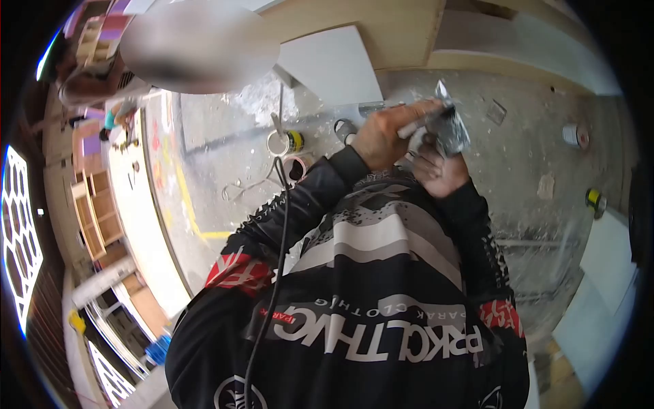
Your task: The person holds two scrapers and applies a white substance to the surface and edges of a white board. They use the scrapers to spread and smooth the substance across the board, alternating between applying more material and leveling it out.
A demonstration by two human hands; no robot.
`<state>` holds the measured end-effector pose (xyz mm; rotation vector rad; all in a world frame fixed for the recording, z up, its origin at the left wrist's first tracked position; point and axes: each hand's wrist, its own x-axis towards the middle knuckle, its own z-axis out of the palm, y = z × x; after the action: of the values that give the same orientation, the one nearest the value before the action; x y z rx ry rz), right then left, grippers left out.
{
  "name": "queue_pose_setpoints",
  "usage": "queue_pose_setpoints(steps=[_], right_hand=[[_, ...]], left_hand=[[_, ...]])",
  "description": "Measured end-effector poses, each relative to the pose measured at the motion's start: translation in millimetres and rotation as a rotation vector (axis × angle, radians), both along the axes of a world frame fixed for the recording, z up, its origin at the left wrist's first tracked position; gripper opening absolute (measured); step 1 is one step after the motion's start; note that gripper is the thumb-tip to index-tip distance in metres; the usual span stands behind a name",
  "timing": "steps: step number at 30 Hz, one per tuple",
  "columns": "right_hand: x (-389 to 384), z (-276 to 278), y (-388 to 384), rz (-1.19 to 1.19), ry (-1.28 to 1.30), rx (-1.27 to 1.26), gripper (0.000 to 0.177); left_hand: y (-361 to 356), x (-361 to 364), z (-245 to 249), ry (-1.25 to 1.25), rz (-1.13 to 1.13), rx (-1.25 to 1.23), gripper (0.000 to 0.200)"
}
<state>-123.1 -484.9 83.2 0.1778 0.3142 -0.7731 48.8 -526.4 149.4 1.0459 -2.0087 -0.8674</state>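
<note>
In front of my chest, both hands are close together around a shiny silver foil-like packet [452,131]. My right hand [439,169] is closed around its lower side, with dark smudges on the fingers. Coming from the left, my left hand [383,138] has its fingers closed at the packet's upper edge. A small pale piece shows between the hands, but its kind cannot be made out. Below and left of my left hand stands an open can [295,141] with a yellow-green label, a stick leaning in it. Another open can [298,168] is beside it.
Grey boards [334,65] lean against a wooden panel ahead. To the right, a can [575,136] and a yellow-labelled can [596,200] stand near pale sheets [608,255]. A long pale panel [139,204] lies left, with a person [121,117] beyond. A black cable [281,238] crosses my front.
</note>
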Motion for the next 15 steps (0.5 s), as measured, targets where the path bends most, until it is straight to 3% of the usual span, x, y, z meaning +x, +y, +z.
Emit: queue_pose_setpoints(steps=[5, 9, 10, 11, 12, 13, 15], right_hand=[[-24, -7, -8, 0.035, -0.081, 0.059, 0.020], [-11, -28, -39, 0.012, -0.037, 0.150, 0.025], [3, -22, -37, 0.063, 0.203, 0.128, 0.024], [16, -16, -34, 0.098, 0.203, 0.115, 0.024], [29, -12, -30, 0.282, 0.179, 0.042, 0.022], [39, -4, -24, 0.467, 0.154, -0.029, 0.020], [46, 18, -22, 0.520, 0.508, -0.070, 0.027]], left_hand=[[8, 46, -13, -0.002, 0.288, 0.105, 0.045], [37, 42, 3, 0.075, 0.277, -0.068, 0.049], [41, 38, 10, -0.012, 0.204, -0.125, 0.050], [42, 34, 12, -0.102, 0.132, -0.179, 0.051], [41, 29, 3, 0.045, 0.313, -0.223, 0.043], [38, 38, -5, 0.039, 0.350, -0.229, 0.043], [18, 72, -21, 0.064, 0.768, 0.141, 0.031]])
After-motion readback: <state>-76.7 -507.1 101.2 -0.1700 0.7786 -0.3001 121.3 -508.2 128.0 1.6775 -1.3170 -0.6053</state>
